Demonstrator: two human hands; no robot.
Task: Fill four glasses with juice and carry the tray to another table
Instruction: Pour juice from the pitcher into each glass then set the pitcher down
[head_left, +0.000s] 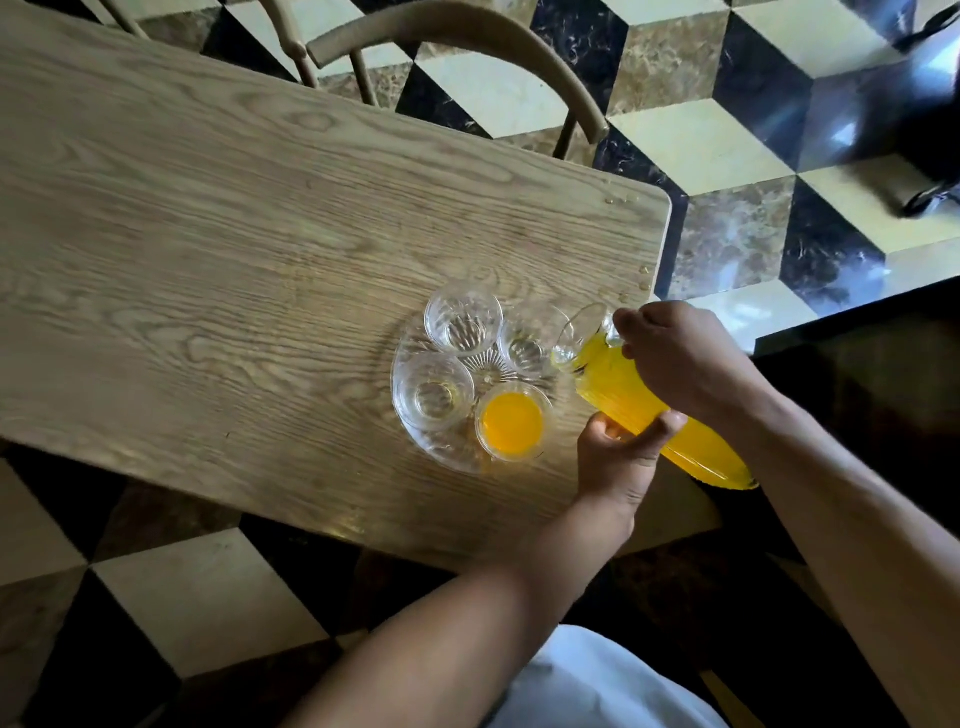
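A round clear glass tray (410, 431) lies near the right end of the wooden table (208, 260). Four glasses stand on it. The nearest glass (511, 422) is full of orange juice. The left glass (434, 392), the far glass (462, 317) and the right glass (527, 345) hold no juice. A glass jug (649, 410) of orange juice is tilted with its mouth over the right glass. My right hand (685, 358) grips the jug near its neck. My left hand (623, 457) supports the jug's body from below.
A wooden chair (467, 36) stands at the table's far side. Water drops (644, 278) lie along the table's right edge. The floor has a cube-pattern tiling. A dark counter (857, 364) is to the right, and a dark object (909, 104) sits at the top right.
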